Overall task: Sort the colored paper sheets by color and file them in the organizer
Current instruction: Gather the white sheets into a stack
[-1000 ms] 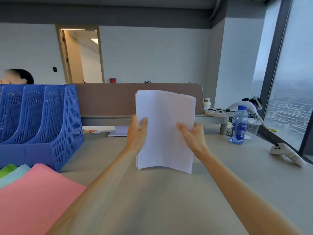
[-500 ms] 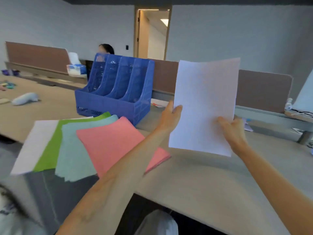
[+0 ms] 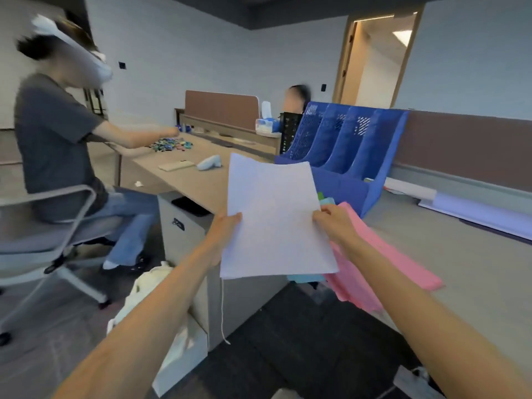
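White stack (image 3: 276, 220) held up in air, w/ organizer (image 3: 345, 145) behind. We pinch its side edges: left hand (image 3: 223, 228) one side, right hand (image 3: 334, 223) other. Looks light, floppy, sheets prob slide apart; best grip mid-edge, both sides. Pink sheets (image 3: 403, 263) on desk (image 3: 475, 269) below.

At nine o'clock a person in a grey shirt (image 3: 54, 145) sits on an office chair (image 3: 57, 234), one arm stretched to a heap of coloured pieces (image 3: 171, 145) on the bench (image 3: 201, 182). Near the heap lie a flat beige item (image 3: 176, 166) and a pale blue object (image 3: 209, 163). A tissue box (image 3: 266, 125) stands at twelve, an open doorway (image 3: 374, 59) at one. A white bag (image 3: 152, 286) slumps on the floor (image 3: 72, 326) at seven, beside a drawer cabinet (image 3: 184, 234).
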Motion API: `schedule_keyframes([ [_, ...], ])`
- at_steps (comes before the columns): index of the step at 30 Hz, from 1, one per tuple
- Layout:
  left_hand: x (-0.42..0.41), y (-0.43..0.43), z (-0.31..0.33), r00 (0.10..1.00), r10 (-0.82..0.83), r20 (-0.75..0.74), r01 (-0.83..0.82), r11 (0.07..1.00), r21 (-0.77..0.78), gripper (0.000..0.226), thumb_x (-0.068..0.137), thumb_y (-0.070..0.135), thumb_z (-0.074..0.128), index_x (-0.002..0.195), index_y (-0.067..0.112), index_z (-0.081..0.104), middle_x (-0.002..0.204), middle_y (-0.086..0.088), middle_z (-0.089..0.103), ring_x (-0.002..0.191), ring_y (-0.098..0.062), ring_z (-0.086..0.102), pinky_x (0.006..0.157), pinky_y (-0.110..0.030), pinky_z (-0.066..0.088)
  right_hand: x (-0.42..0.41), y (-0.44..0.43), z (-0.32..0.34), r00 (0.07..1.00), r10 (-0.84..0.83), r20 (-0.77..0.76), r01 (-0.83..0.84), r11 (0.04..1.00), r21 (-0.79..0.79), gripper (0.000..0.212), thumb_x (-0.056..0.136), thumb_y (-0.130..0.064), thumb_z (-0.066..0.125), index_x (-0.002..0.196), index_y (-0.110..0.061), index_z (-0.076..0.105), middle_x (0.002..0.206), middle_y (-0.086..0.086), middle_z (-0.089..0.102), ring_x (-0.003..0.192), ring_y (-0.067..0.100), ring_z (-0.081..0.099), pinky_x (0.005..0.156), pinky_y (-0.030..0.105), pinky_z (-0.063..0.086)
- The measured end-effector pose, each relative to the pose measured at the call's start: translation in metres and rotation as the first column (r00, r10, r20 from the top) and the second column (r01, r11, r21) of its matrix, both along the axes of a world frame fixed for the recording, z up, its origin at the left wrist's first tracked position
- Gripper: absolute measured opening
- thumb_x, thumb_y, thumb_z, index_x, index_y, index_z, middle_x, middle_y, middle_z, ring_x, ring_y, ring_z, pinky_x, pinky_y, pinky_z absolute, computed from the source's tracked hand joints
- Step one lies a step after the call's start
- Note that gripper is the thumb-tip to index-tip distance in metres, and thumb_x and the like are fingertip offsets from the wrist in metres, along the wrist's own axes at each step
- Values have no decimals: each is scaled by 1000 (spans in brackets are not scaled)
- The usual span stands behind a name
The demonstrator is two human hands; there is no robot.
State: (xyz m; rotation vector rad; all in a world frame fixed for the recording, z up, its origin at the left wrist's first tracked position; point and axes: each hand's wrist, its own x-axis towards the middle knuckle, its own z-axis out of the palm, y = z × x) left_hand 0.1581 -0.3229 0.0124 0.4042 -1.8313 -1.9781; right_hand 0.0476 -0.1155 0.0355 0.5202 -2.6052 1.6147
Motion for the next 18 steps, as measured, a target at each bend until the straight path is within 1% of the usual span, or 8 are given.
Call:
schedule_keyframes([
  [2,18,-40,-8,998,66,8,-66,998,-13,34,99,7,41,131,14,48,119,-9,61,90,-21,62,68,-28,49,2,-32,-8,999,-5,-42,8,997,73,21,87,-17,54,103,-11,66,100,0,66,95,22,61,87,35,50],
  [4,34,-73,-14,991,133,20,-132,989,-60,35,99,5,39,132,12,47,116,-6,59,85,-14,59,68,-27,46,4,-57,-16,997,16,-78,2,975,223,35,87,-25,60,119,-9,60,118,3,63,110,22,58,96,35,46],
  [5,40,-87,-16,988,150,33,-148,987,-65,34,99,5,38,131,10,47,114,-6,59,85,-15,59,71,-29,47,6,-68,-19,996,41,-78,-15,949,314,46,85,-31,62,125,-9,56,126,6,60,115,25,55,98,37,44],
  [8,55,-117,-23,984,166,62,-162,984,-68,30,98,8,39,126,13,50,112,-6,62,91,-22,61,83,-38,50,12,-98,-29,996,67,-54,-23,814,581,79,69,-61,61,132,-15,47,135,9,49,122,30,47,100,47,42],
  [9,60,-124,-24,982,174,75,-168,983,-78,30,98,9,40,125,16,51,114,-5,62,95,-24,61,86,-40,49,16,-106,-30,996,65,-62,-8,752,659,84,66,-69,58,130,-16,46,135,8,47,123,30,44,100,49,40],
  [11,66,-138,-26,981,176,83,-169,982,-83,32,97,8,39,124,17,52,116,-5,62,100,-26,60,88,-42,48,22,-120,-31,997,58,-54,2,657,754,92,64,-75,56,134,-19,41,139,9,40,129,32,36,103,53,33],
  [15,79,-160,-27,977,183,110,-174,981,-90,26,98,7,37,116,21,49,110,-3,61,100,-27,58,92,-43,46,26,-139,-30,998,56,-19,-15,551,834,99,70,-64,62,148,-18,22,155,10,18,144,35,11,110,61,18],
  [18,83,-172,-26,976,182,121,-171,981,-90,27,98,9,39,120,20,49,109,-2,62,100,-27,59,91,-44,47,30,-148,-26,998,64,21,-49,473,880,97,77,-36,62,153,-18,5,160,10,-5,146,36,-9,112,66,6],
])
